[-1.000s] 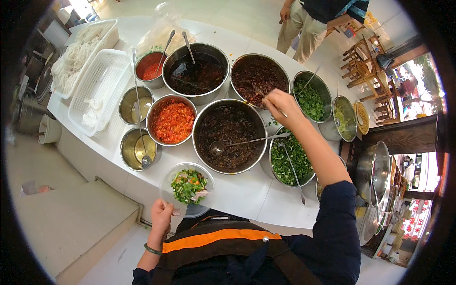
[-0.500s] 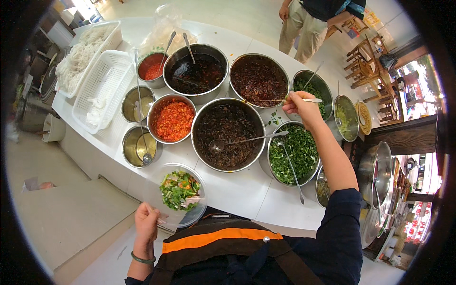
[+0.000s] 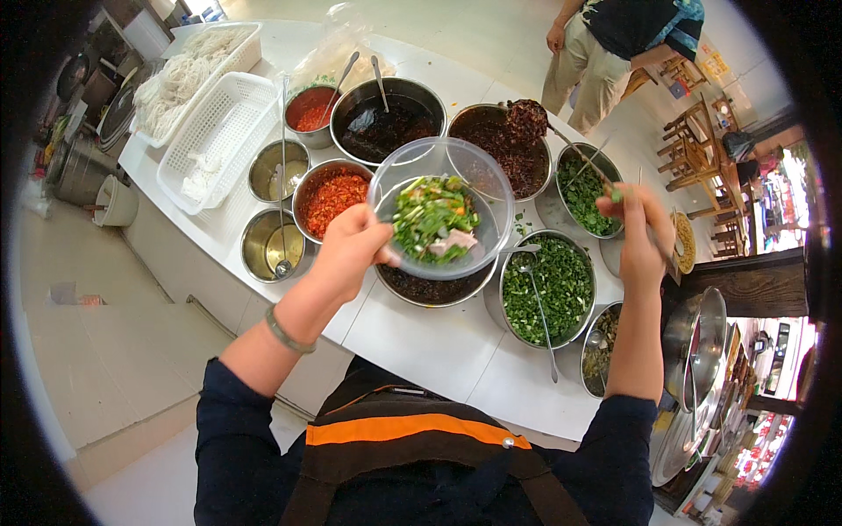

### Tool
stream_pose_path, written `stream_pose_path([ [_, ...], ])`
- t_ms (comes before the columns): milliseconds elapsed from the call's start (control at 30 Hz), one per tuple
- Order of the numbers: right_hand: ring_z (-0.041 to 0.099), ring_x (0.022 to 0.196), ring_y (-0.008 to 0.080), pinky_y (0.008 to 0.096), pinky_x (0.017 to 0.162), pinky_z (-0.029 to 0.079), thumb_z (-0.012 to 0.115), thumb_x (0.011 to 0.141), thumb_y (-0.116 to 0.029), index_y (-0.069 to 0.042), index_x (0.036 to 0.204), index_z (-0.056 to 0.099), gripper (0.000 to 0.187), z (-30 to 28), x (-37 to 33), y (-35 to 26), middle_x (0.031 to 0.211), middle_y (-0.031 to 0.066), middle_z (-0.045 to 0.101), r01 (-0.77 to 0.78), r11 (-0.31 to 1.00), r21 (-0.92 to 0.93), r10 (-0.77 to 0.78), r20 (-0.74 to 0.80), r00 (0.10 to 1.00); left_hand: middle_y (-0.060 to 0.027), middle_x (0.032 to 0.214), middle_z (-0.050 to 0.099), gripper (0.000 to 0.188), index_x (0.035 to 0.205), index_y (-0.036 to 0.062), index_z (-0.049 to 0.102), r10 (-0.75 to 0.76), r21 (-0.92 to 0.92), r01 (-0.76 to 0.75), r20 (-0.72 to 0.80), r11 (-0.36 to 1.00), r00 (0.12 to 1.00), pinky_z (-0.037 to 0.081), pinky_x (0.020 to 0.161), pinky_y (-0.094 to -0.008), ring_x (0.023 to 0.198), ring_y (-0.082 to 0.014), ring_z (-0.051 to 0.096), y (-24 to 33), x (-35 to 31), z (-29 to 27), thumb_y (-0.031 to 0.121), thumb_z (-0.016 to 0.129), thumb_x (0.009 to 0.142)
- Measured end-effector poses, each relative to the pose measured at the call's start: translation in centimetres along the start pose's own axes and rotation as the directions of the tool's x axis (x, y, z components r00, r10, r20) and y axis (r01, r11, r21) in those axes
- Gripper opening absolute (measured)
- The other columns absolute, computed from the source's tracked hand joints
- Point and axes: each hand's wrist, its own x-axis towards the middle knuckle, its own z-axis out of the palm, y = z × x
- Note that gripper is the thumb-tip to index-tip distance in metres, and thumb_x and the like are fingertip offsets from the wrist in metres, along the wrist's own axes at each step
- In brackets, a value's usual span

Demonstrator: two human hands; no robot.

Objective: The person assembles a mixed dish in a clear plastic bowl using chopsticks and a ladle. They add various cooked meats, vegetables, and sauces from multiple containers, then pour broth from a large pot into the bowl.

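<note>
Free room over near tabletop point(image 3: 421, 342); transparent bowl point(image 3: 496, 215) in the way above central pot point(image 3: 436, 304).

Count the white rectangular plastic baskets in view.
2, side by side at the far left of the table: a noodle basket, heaped with pale strands, and a perforated basket holding a small white clump. No others appear hidden.

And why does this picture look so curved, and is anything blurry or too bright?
Head view: black rounded surround, and the white table has bowed edges, probably from the wide lens; head view: the right hand looks slightly smeared, perhaps by motion; head view: the bright opening at far right is partly washed out.
</note>
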Motion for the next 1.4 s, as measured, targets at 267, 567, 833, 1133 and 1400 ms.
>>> stream_pose_path([
  [267, 0.066, 0.072, 0.0303, 0.0346, 0.059, 0.055, 0.073, 0.074, -0.002, -0.002, 0.087, 0.061, 0.017, 4.5, -6.6, 0.7, 0.095, 0.0179, 0.066, 0.683, 0.711, -0.165, -0.569, 0.435, 0.698, -0.0048, 0.07, 0.057, 0.008, 0.078, 0.0062, 0.05, -0.02, -0.026, 0.021, 0.019, 0.999, 1.0, 0.051, 0.056, -0.0281, 0.058, -0.0132, 0.058, -0.8, 1.9, 1.8, 0.002, 0.055, 0.083],
  [567, 0.064, 0.075, 0.0211, 0.0308, 0.069, 0.05, 0.058, 0.09, -0.002, 0.002, 0.086, 0.066, 0.01, 3.6, 0.8, 5.9, 0.081, 0.0123, 0.066, 0.127, 0.981, -0.147, -0.129, 0.001, 0.992, -0.005, 0.066, 0.056, 0.022, 0.072, 0.0089, 0.042, -0.009, 0.052, 0.014, -0.091, 0.999, 0.996, 0.051, 0.056, -0.0289, 0.054, -0.0141, 0.057, -1.1, -2.6, -1.9, 0.002, 0.059, 0.084],
  [833, 0.059, 0.075, 0.0354, 0.0409, 0.067, 0.049, 0.063, 0.085, -0.008, 0.0, 0.082, 0.061, 0.009, 9.4, 4.3, 14.3, 0.08, 0.017, 0.059, 0.435, 0.748, -0.501, -0.286, 0.347, 0.893, -0.0051, 0.063, 0.055, 0.02, 0.072, 0.0086, 0.043, -0.03, 0.09, 0.047, -0.177, 0.995, 0.984, 0.054, 0.061, -0.0308, 0.053, -0.0128, 0.056, -1.9, -10.2, -6.3, 0.003, 0.056, 0.086],
  [1133, 0.06, 0.074, 0.0337, 0.0403, 0.065, 0.048, 0.063, 0.087, -0.009, 0.0, 0.086, 0.064, 0.009, 7.9, 1.3, 10.1, 0.081, 0.0154, 0.06, 0.353, 0.874, -0.335, -0.17, 0.471, 0.866, -0.0006, 0.064, 0.053, 0.01, 0.077, 0.0078, 0.049, -0.019, 0.035, 0.032, -0.311, 0.999, 0.95, 0.057, 0.064, -0.0336, 0.054, -0.0101, 0.055, -2.5, -14.6, -9.3, 0.002, 0.053, 0.084],
  [1400, 0.057, 0.073, 0.0347, 0.0421, 0.064, 0.047, 0.063, 0.085, -0.008, 0.0, 0.078, 0.058, 0.011, 9.5, 1.1, 9.4, 0.078, 0.0152, 0.057, 0.436, 0.833, -0.342, -0.22, 0.518, 0.827, -0.0002, 0.064, 0.053, 0.004, 0.083, 0.0067, 0.052, -0.023, 0.066, 0.054, -0.398, 0.996, 0.917, 0.058, 0.065, -0.0348, 0.053, -0.01, 0.055, -2.6, -15.1, -9.8, 0.003, 0.054, 0.084],
])
